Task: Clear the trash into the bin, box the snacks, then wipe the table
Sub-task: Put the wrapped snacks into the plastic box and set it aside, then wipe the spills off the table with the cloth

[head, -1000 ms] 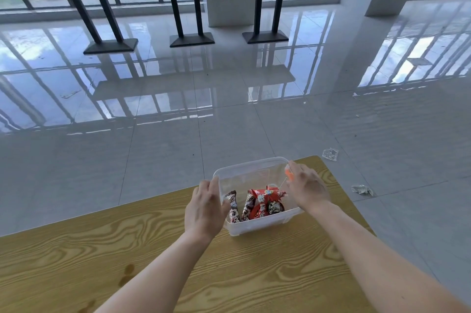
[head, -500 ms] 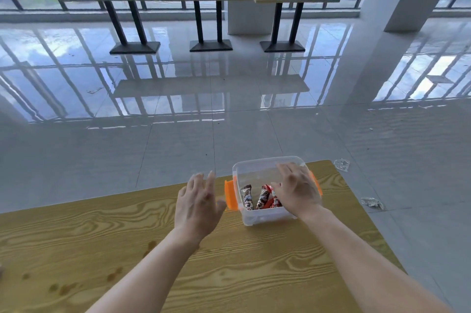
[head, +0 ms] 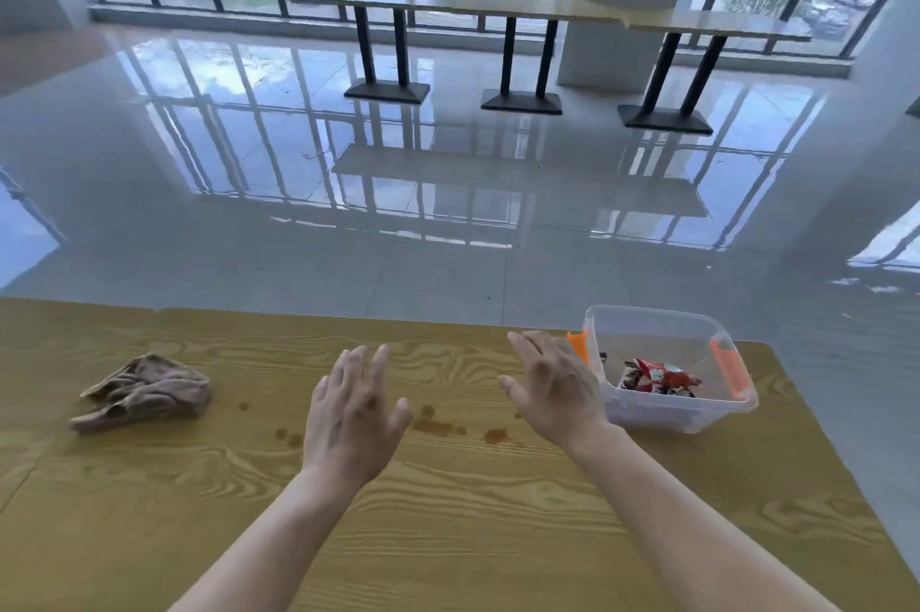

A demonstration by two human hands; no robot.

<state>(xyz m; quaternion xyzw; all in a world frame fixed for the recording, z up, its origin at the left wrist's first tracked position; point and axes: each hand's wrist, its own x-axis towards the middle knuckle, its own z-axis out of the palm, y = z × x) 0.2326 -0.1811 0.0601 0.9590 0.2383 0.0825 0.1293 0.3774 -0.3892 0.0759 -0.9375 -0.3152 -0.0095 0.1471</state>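
Brown spills [head: 438, 424] dot the wooden table [head: 498, 537]; snacks [head: 657, 377] sit boxed at two o'clock. Both the left hand [head: 351, 417] and right hand [head: 555, 387] hover spread, empty. Best fetch the crumpled cloth [head: 144, 392] at nine o'clock, then press firmly.

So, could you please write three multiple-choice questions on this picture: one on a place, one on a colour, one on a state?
1. Where does the crumpled brown cloth lie on the wooden table?
A. Inside the box
B. Far to the left of both hands
C. Under the right hand

2. What colour are the latches of the clear plastic box?
A. Orange
B. Blue
C. Green

3. What state are the hands in?
A. Both grip the cloth
B. Both are open and hold nothing
C. The left hand holds a snack

Answers: 1 B, the cloth lies apart near the left end of the table. 2 A, orange clips show on both sides of the box. 3 B, the left hand and the right hand have spread fingers and nothing in them.
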